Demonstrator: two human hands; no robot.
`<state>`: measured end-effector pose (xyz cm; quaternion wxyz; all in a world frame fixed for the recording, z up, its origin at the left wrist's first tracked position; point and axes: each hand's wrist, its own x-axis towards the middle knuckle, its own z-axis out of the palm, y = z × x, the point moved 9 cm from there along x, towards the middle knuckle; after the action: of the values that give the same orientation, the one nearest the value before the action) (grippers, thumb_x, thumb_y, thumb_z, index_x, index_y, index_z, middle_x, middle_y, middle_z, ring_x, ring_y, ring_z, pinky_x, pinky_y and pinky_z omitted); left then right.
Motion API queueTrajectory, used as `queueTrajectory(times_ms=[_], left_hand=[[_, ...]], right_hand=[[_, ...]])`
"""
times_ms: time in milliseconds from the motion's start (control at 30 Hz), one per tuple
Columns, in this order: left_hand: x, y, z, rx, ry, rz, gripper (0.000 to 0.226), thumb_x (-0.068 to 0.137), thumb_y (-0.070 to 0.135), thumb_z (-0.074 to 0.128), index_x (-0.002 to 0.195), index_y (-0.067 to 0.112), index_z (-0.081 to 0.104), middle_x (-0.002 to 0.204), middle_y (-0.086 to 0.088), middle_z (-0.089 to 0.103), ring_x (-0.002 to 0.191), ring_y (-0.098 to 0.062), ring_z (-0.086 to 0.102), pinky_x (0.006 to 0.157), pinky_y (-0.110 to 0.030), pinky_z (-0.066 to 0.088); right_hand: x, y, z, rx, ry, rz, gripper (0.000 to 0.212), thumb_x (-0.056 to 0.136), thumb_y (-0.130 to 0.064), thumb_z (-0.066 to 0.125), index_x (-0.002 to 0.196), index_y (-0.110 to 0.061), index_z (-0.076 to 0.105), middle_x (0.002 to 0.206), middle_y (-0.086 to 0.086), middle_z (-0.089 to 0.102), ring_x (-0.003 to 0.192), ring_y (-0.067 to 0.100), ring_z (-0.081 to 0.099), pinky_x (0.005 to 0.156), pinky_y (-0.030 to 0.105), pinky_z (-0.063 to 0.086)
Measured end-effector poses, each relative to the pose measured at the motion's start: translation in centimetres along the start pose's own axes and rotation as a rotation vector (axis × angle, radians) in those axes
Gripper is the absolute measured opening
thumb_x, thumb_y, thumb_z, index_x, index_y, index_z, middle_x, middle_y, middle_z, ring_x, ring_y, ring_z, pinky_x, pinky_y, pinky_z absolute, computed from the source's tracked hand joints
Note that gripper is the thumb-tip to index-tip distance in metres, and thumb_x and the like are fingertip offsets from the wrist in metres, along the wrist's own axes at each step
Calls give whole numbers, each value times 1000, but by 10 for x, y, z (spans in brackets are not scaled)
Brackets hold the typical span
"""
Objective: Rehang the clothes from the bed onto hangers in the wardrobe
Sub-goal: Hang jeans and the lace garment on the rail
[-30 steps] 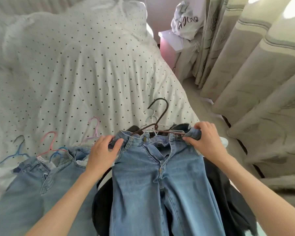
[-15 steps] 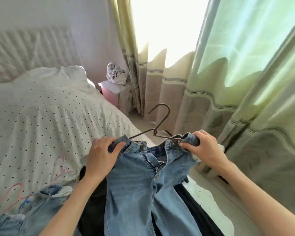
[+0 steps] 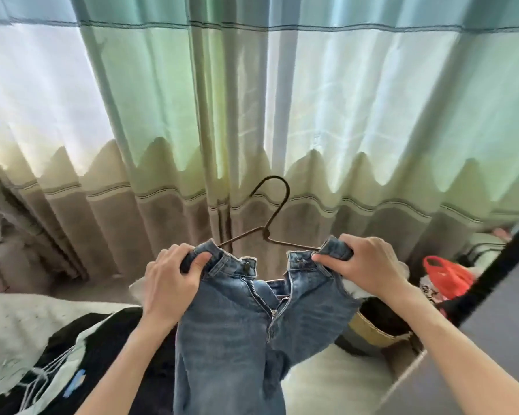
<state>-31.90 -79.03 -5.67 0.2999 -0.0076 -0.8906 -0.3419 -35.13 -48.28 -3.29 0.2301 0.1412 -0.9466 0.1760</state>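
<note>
- The blue jeans (image 3: 246, 333) hang in the air in front of the person, held up by the waistband, legs dropping down out of the lower edge of the view
- The left hand (image 3: 174, 283) grips the left end of the waistband, fingers curled over the top and thumb pressed on the front of the denim
- The right hand (image 3: 361, 265) grips the right end of the waistband in the same way, fingers folded over the rolled edge
- The fly is unzipped and the button is undone, so the waistband gapes open between the 2 hands
- A dark wire hanger (image 3: 270, 220) sits at the waistband, its 2 arms running out toward each hand and its hook standing up above the jeans; how it is fixed to the denim cannot be told
- Behind the jeans hangs a green and beige curtain (image 3: 192, 115) with light coming through
- The bed (image 3: 21, 333) lies at lower left with a black and pale garment (image 3: 81, 363) on it
- A red plastic bag (image 3: 447, 277) sits at right, near a woven basket (image 3: 372, 330)
- A dark panel (image 3: 498, 339) crosses the lower right corner
</note>
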Motion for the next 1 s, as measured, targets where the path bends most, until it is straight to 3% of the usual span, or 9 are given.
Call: queueTrajectory(times_ms=[133, 200, 400, 500, 567, 633, 767, 900, 1000], left_hand=[[-6, 73, 63, -168, -117, 45, 15, 85, 25, 64, 79, 12, 63, 75, 9, 56, 82, -21, 49, 73, -31, 30], [-14, 113, 91, -202, -141, 86, 13, 85, 23, 65, 81, 11, 65, 73, 17, 52, 81, -18, 49, 66, -24, 22], [-46, 245, 184, -357, -352, 233, 13, 86, 26, 64, 79, 15, 65, 74, 13, 58, 81, -21, 52, 81, -42, 39], [-76, 309, 216, -418, -405, 316, 17, 86, 29, 62, 74, 16, 62, 71, 11, 57, 78, -18, 51, 77, -38, 36], [-97, 347, 238, -439, -441, 362, 20, 87, 29, 62, 73, 15, 60, 70, 10, 56, 77, -18, 50, 73, -34, 31], [-119, 381, 262, -463, -488, 387, 23, 87, 29, 61, 72, 12, 59, 68, 9, 54, 77, -20, 49, 69, -31, 26], [-165, 448, 308, -564, -618, 459, 31, 87, 34, 61, 64, 16, 50, 62, 6, 51, 70, -23, 48, 67, -37, 34], [-209, 510, 343, -629, -750, 505, 38, 89, 42, 56, 71, 9, 54, 64, 4, 53, 72, -25, 48, 65, -35, 32], [-237, 552, 362, -645, -826, 545, 30, 90, 36, 54, 74, 11, 55, 68, 1, 57, 76, -23, 49, 57, -26, 28]], right_hand=[[-45, 72, -56, -108, 39, 166, 61, 60, -79, 47, 58, -19, 50, 52, -2, 52, 63, 25, 60, 59, 32, 42], [-78, 107, -83, -135, 84, 240, 56, 59, -79, 46, 56, -24, 45, 49, -5, 47, 64, 26, 61, 58, 30, 38], [-183, 198, -185, -272, 231, 467, 51, 58, -79, 47, 52, -31, 31, 47, -7, 46, 58, 25, 58, 52, 29, 32], [-236, 224, -232, -396, 341, 510, 58, 65, -82, 47, 53, -27, 35, 39, -15, 27, 41, 12, 40, 43, 24, 25], [-273, 244, -255, -435, 388, 557, 58, 67, -80, 44, 53, -23, 42, 37, -11, 31, 36, 10, 38, 39, 21, 23], [-309, 263, -276, -478, 401, 605, 60, 67, -80, 43, 54, -21, 45, 39, -9, 38, 37, 11, 44, 40, 20, 23], [-366, 282, -322, -551, 453, 668, 56, 72, -76, 41, 56, -22, 37, 45, -12, 29, 41, 6, 35, 40, 13, 21], [-418, 289, -364, -639, 486, 765, 54, 72, -74, 42, 59, -23, 33, 47, -13, 23, 40, 9, 32, 37, 21, 28], [-455, 293, -388, -721, 480, 897, 57, 70, -77, 41, 57, -21, 37, 45, -12, 25, 40, 11, 33, 39, 15, 18]])
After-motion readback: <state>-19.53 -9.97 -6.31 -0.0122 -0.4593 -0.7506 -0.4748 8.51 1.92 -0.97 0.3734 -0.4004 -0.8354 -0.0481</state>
